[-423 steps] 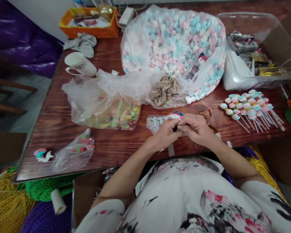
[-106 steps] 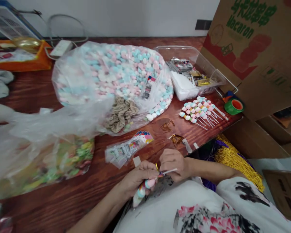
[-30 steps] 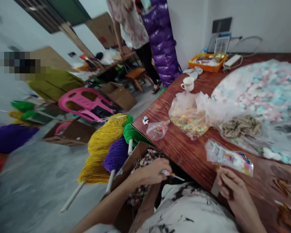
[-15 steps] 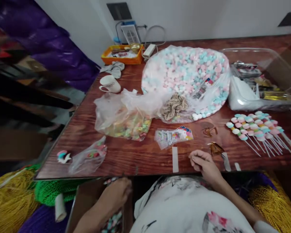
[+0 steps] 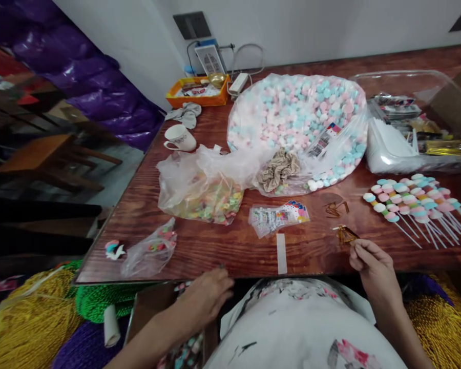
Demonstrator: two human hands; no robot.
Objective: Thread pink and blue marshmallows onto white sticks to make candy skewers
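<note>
My right hand (image 5: pixel 373 267) rests at the near edge of the wooden table (image 5: pixel 230 251), its fingers curled and pinched at a small bunch of gold twist ties (image 5: pixel 344 234). A row of pastel marshmallow skewers (image 5: pixel 407 201) lies just beyond it to the right. My left hand (image 5: pixel 206 299) hangs below the table edge, fingers loosely stretched, over a cardboard box (image 5: pixel 153 312) that holds wrapped candy; nothing shows in it. A packet of stickers (image 5: pixel 278 217) and a strip of tape (image 5: pixel 281 246) lie between my hands.
A large bag of pink, blue and white marshmallows (image 5: pixel 292 110) fills the table's middle, with a beige scrunchie (image 5: pixel 278 169) on it. To the left lie a bag of coloured sweets (image 5: pixel 205 197), a small bag (image 5: pixel 149 249) and a mug (image 5: pixel 179 138). A clear bin (image 5: pixel 403 84) stands right. Yarn bundles (image 5: pixel 26 318) lie by the box.
The camera swung back from the room to the table. My left hand carried a wrapped skewer down to the box and is now empty. My right hand slid right to the gold ties.
</note>
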